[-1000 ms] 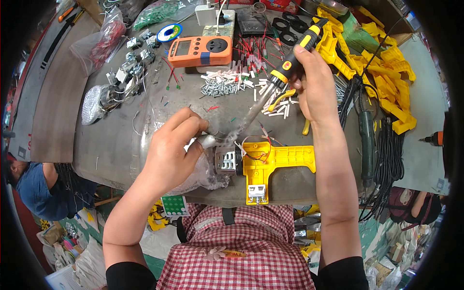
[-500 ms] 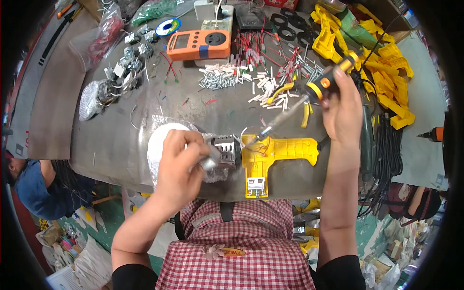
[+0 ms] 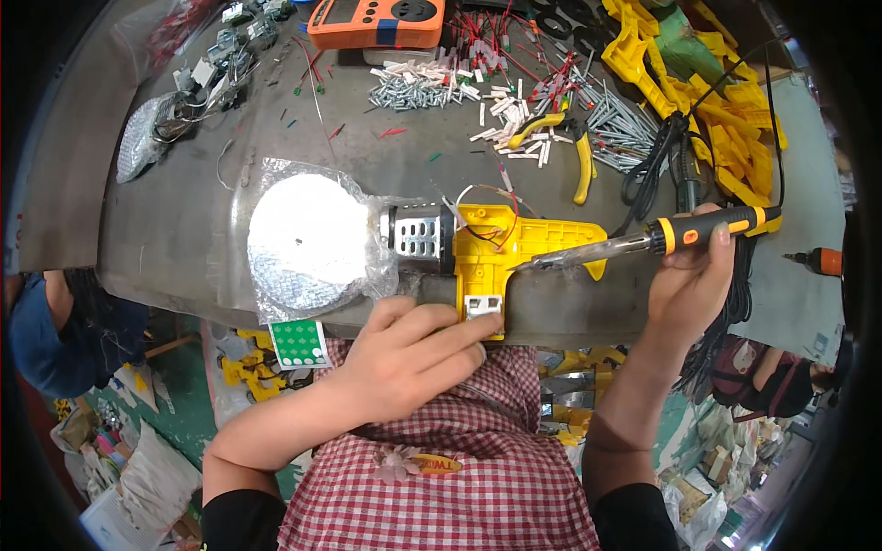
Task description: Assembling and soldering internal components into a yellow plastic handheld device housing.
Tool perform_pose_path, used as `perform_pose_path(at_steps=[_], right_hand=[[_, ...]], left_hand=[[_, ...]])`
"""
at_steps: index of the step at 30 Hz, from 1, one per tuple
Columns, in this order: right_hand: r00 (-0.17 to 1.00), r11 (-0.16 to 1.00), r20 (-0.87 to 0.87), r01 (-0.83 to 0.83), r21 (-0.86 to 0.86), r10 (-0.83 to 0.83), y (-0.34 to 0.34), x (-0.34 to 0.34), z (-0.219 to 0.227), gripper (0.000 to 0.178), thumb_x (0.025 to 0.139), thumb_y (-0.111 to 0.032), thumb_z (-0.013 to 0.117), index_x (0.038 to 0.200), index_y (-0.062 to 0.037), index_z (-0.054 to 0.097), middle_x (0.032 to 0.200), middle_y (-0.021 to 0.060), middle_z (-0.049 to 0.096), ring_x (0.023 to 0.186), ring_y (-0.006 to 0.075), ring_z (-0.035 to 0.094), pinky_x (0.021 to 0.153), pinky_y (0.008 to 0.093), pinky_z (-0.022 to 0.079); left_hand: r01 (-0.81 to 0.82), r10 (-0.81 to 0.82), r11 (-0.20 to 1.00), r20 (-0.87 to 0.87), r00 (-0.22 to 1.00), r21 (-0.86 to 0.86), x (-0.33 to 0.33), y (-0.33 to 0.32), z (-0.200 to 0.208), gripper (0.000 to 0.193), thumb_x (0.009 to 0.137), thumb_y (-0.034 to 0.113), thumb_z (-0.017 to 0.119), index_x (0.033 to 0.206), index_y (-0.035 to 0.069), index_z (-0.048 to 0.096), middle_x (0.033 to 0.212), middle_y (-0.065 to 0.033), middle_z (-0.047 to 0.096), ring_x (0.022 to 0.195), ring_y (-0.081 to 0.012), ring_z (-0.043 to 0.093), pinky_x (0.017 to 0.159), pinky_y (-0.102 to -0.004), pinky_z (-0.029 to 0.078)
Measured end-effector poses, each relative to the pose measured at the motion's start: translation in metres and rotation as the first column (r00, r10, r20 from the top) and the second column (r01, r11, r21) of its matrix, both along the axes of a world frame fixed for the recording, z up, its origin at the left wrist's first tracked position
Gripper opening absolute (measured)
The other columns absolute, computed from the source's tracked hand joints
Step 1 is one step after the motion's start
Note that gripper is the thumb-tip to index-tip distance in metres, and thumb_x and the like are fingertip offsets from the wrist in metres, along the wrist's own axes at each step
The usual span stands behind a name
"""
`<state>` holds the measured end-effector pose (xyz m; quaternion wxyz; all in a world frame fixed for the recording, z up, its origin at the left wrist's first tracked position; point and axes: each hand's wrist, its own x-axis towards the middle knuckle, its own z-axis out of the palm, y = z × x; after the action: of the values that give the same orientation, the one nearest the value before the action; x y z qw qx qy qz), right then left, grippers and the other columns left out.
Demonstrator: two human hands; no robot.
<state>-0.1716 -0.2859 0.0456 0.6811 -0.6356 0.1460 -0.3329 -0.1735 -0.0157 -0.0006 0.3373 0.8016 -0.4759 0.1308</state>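
Observation:
My right hand [image 3: 694, 286] holds a corded soldering iron [image 3: 703, 227] by its black and yellow handle. Its metal shaft points left, and the tip is over the yellow plastic housing half [image 3: 547, 239], near where handle and body meet. At the near end of the housing, my left hand [image 3: 409, 363] grips with thumb and index finger beside a small white block [image 3: 481, 306] set in it. Thin wires curve above the housing. Left of it, a perforated metal sleeve [image 3: 418, 237] joins a round, shiny disc [image 3: 303, 241] in bubble wrap.
Behind lie screws [image 3: 413, 84], white sleeves [image 3: 528, 110], yellow-handled pliers [image 3: 582, 165] and an orange multimeter [image 3: 377, 23]. Yellow housings [image 3: 735, 119] pile up at far right. A wrapped part [image 3: 147, 138] lies at left. A green dotted sheet [image 3: 299, 344] hangs at the near edge.
My left hand has moved from the bubble wrap to the housing's near end. My right hand has come lower and right, turning the iron flatter. The green sheet now shows, and the view has shifted.

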Motion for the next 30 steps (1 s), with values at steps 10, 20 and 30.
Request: perform_pose_path(at_steps=[10, 20, 30], right_hand=[[1.000, 1.000, -0.004, -0.005, -0.004, 0.005, -0.003, 0.001, -0.004, 0.028, 0.093, -0.024, 0.047, 0.101, 0.0018, 0.051, 0.077, 0.0072, 0.053, 0.059, 0.0108, 0.048, 0.051, 0.0220, 0.039], [0.959, 0.963, -0.110, -0.267, -0.035, 0.262, 0.012, 0.027, 0.006, 0.024, 0.093, -0.021, 0.047, 0.100, 0.0013, 0.051, 0.075, 0.0061, 0.052, 0.058, 0.0092, 0.046, 0.052, 0.0210, 0.038], [0.915, 0.925, -0.182, -0.376, -0.053, 0.361, 0.025, 0.039, 0.011, 0.023, 0.093, -0.020, 0.051, 0.102, 0.0016, 0.052, 0.074, 0.0036, 0.054, 0.056, 0.0070, 0.046, 0.052, 0.0195, 0.038]], left_hand=[[0.122, -0.097, 0.988, -0.237, 0.967, 0.093, 0.023, 0.006, 0.000, 0.018, 0.065, 0.006, 0.064, 0.081, 0.011, 0.059, 0.119, -0.0038, 0.063, 0.074, -0.0178, 0.053, 0.067, -0.0307, 0.036], [-0.362, 0.323, 0.923, -0.250, 0.913, -0.129, 0.020, 0.011, -0.004, 0.029, 0.058, 0.000, 0.073, 0.084, 0.010, 0.063, 0.099, -0.0058, 0.057, 0.088, -0.0252, 0.048, 0.076, -0.0342, 0.037], [-0.393, 0.353, 0.903, -0.223, 0.909, -0.171, 0.020, 0.001, -0.014, 0.032, 0.057, -0.001, 0.072, 0.086, 0.009, 0.063, 0.099, -0.0045, 0.057, 0.090, -0.0266, 0.050, 0.077, -0.0356, 0.040]])
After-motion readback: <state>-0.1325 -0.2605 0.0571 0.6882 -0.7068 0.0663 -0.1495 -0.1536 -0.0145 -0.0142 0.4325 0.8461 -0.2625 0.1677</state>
